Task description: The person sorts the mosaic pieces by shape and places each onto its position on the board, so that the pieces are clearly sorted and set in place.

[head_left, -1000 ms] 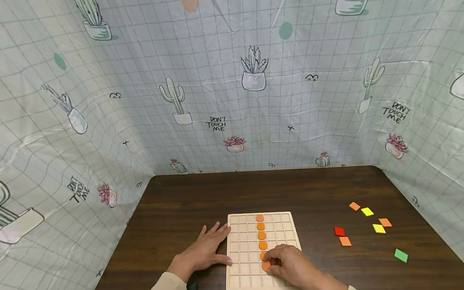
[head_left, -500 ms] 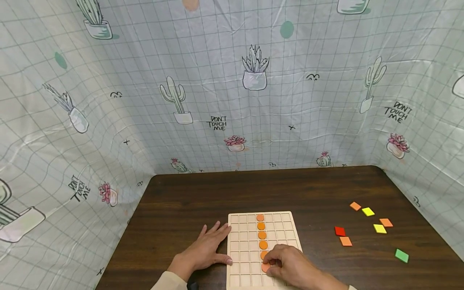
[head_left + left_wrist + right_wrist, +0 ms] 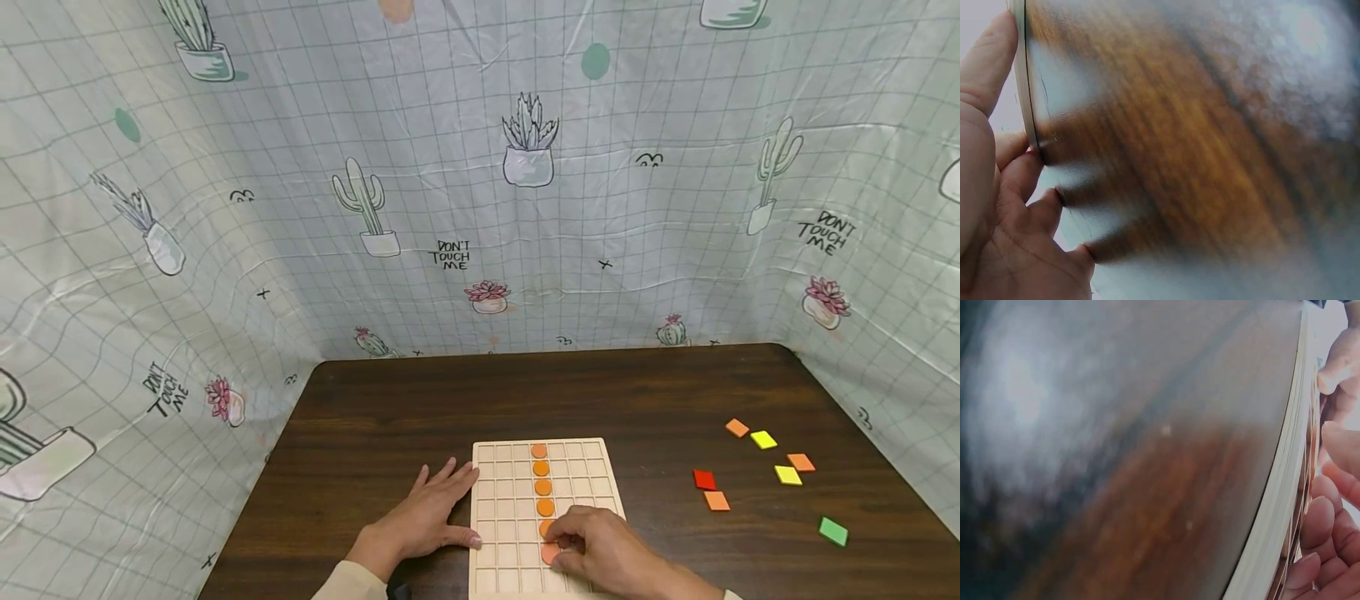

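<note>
The back and both sides of the space are covered by a pale grid-lined cloth (image 3: 420,150), on which potted cacti and the words "DON'T TOUCH ME" are printed. In front of it a dark brown wooden table (image 3: 405,400) is placed; in the wrist views its surface is seen blurred and shiny. On the near part of the table the light wooden board (image 3: 493,533), divided into square cells, is laid flat. Its left edge is touched by the left hand (image 3: 420,521), whose fingers are spread and released. By the right hand (image 3: 607,546), with thumb and fingers bent, the lowest disc (image 3: 550,553) is pinched over the board. Above this disc, five orange discs (image 3: 542,487) are set in one column, up to the far row. At the right, well apart from the board, seven small square tiles (image 3: 717,501) are scattered: three orange, two yellow, one red, one green. Compared with one second ago, both hands have been kept almost in place, and the view has been shifted only slightly.
</note>
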### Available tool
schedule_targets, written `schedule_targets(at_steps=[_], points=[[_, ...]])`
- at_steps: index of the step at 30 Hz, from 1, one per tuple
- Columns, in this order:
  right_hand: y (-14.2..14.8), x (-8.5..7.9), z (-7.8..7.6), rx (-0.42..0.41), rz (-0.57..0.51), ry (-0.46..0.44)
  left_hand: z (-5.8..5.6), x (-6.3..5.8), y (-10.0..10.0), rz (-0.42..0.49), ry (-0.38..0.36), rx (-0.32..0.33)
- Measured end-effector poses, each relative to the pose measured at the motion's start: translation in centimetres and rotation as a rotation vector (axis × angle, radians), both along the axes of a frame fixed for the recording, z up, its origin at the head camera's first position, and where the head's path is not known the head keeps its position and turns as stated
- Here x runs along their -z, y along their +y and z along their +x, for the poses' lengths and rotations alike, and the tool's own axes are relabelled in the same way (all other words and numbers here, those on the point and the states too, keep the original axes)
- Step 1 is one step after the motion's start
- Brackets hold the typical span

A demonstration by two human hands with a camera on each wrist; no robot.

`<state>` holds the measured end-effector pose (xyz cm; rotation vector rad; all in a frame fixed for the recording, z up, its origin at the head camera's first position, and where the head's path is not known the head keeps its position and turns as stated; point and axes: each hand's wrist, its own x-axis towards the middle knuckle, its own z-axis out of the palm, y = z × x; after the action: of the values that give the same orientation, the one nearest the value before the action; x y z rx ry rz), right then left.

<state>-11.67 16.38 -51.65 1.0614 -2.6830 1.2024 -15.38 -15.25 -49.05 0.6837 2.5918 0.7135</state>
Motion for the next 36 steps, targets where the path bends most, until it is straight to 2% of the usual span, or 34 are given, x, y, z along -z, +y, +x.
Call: schedule_targets(at_steps=[6,13,20,25,33,36], points=[[0.2,0.0,-0.1,0.003,-0.058,-0.016,0.0,-0.1,-0.2,0.014,-0.031,-0.001],[0.8,-0.2,-0.2,0.008,-0.050,-0.084,0.1,-0.2,-0.2,0.013,-0.045,-0.002],[1.1,-0.2,-0.6,-0.038,-0.083,-0.057,0.1,-0.2,-0.1,0.007,-0.032,-0.010],[2.0,-0.5,-0.9,-0.070,-0.152,-0.097,0.0,-0.3,0.0,0.003,-0.040,-0.011],[5.3,-1.9,-1.6,0.075,-0.070,-0.134,-0.1,0.0,0.0,-0.010,-0.051,-0.024],[6.7,-2.2,-1.9,0.132,-0.020,-0.106,0.0,0.0,0.0,-0.012,-0.049,-0.023]])
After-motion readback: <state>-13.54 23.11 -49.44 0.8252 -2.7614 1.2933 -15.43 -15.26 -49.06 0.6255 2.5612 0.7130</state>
